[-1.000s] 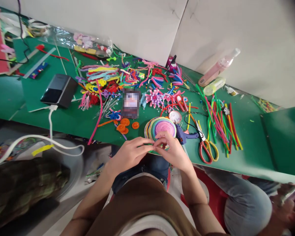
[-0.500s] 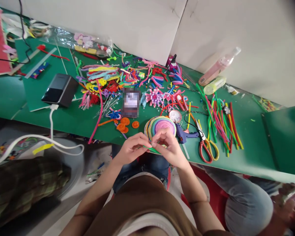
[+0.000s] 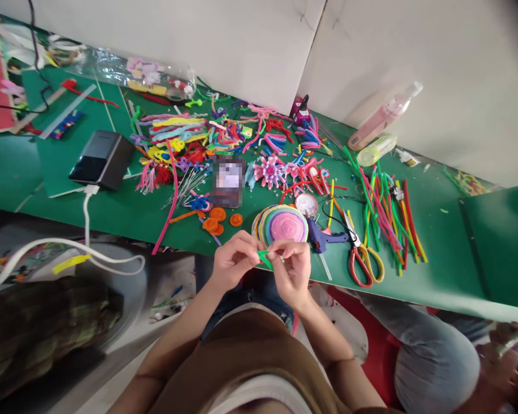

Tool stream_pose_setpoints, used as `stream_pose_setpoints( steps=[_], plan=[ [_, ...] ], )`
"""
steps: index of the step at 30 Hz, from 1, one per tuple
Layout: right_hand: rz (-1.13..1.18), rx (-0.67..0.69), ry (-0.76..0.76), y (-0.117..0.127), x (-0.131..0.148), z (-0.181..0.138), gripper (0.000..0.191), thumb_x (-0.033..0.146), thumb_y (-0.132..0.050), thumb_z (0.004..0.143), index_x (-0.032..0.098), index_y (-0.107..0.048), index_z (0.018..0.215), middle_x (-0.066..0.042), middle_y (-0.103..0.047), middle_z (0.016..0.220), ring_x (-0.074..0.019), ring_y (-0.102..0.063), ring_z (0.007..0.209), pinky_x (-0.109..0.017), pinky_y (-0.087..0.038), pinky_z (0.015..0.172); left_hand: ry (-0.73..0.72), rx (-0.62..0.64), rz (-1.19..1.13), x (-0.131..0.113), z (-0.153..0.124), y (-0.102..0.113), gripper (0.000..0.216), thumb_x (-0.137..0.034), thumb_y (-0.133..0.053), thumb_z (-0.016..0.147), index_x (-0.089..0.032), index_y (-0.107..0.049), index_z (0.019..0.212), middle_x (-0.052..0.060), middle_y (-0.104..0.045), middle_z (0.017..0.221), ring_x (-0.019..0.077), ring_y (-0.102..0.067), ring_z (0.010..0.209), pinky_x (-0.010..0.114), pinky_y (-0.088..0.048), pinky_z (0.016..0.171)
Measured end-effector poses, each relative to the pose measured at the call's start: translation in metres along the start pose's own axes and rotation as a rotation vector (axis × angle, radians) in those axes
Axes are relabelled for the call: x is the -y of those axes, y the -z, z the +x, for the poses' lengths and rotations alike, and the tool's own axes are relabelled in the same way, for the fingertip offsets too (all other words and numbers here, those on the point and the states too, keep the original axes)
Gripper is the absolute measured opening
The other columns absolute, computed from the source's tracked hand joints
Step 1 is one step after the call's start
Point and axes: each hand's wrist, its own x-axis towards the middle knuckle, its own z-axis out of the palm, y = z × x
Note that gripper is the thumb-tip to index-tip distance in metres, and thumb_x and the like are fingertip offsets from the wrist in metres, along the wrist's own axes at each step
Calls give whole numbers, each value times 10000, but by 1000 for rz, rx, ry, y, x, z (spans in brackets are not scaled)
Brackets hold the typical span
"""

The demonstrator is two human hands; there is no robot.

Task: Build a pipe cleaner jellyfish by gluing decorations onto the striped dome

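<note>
My left hand [image 3: 232, 262] and my right hand [image 3: 291, 270] meet at the near edge of the green table [image 3: 414, 276]. Both pinch a short green pipe cleaner [image 3: 265, 258] that is bent between the fingertips. Just beyond the fingers lies a round coiled disc of pastel pipe cleaners [image 3: 280, 224], pink in the middle. A blue glue gun [image 3: 322, 236] lies to the right of the disc, close to my right hand.
Red-handled scissors [image 3: 362, 261] and a spread of long pipe cleaners [image 3: 384, 213] lie to the right. Orange coils [image 3: 218, 219], a pink flower [image 3: 270, 171] and heaped pipe cleaner pieces [image 3: 185, 135] fill the middle. A black box [image 3: 101, 160] with a white cable sits left. Another person's knee [image 3: 435, 362] shows at lower right.
Both hands drew back from the coiled disc toward me and rose slightly. The green pipe cleaner now shows bent between the fingertips; the disc lies uncovered.
</note>
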Motion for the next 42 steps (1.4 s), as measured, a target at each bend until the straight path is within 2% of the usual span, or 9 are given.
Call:
stream_pose_setpoints(
  steps=[7,14,17,24,29,36,38,40,42],
  plan=[
    [-280,-15,153,9,-10,3,248,40,-529,866,252,-505,992,-17,-653,890,-140,-650,847,-301,-532,760,-88,-8,589,-21,11,-2,159,-111,-617,854,-207,-696,954,42,-699,893,144,-649,837,258,-532,751],
    [-467,430,377,39,0,31,248,93,-545,896,210,-605,1106,-57,-717,937,-142,-677,838,-266,-560,718,285,152,368,-32,19,8,188,-329,-586,889,-168,-654,820,47,-637,821,133,-615,704,214,-517,572],
    [-595,515,514,44,6,39,184,174,-595,894,182,-635,1073,-53,-731,875,-139,-680,753,-254,-546,657,369,177,290,-34,21,8,243,-383,-587,882,-161,-636,796,39,-614,797,133,-609,679,215,-515,553],
    [-667,521,491,39,16,45,107,190,-563,918,152,-658,949,-56,-730,797,-139,-669,705,-243,-516,627,5,133,621,-38,15,6,85,-185,-554,907,-172,-626,864,47,-658,830,136,-621,799,239,-516,736],
    [-424,509,196,34,19,41,114,211,-563,914,156,-655,875,-45,-677,749,-122,-608,670,-239,-467,618,-243,199,674,-34,17,8,149,-47,-535,875,-163,-603,939,54,-642,851,130,-614,810,253,-532,735],
    [517,495,-942,20,30,34,319,437,-717,759,165,-556,713,56,-443,566,-45,-342,482,-176,-260,451,-813,401,761,-39,41,25,111,-76,-579,845,-164,-629,892,23,-671,778,151,-674,792,263,-595,721],
    [727,560,-1132,16,32,33,398,458,-775,674,162,-510,663,70,-394,547,-32,-290,468,-162,-200,427,-892,467,743,-47,47,26,130,-83,-637,811,-211,-632,835,-33,-664,723,119,-681,722,220,-599,713],
    [721,624,-1122,16,31,32,399,480,-742,705,164,-504,653,64,-399,541,-35,-299,453,-161,-203,407,-782,492,672,-53,47,23,131,-122,-664,806,-249,-637,823,-58,-659,702,102,-678,688,209,-595,713],
    [449,549,-843,23,28,34,298,440,-649,818,166,-571,728,32,-489,581,-56,-397,464,-173,-294,409,-443,395,599,-55,43,17,44,-206,-625,852,-242,-643,835,-23,-668,729,123,-676,717,244,-586,710]
  ],
)
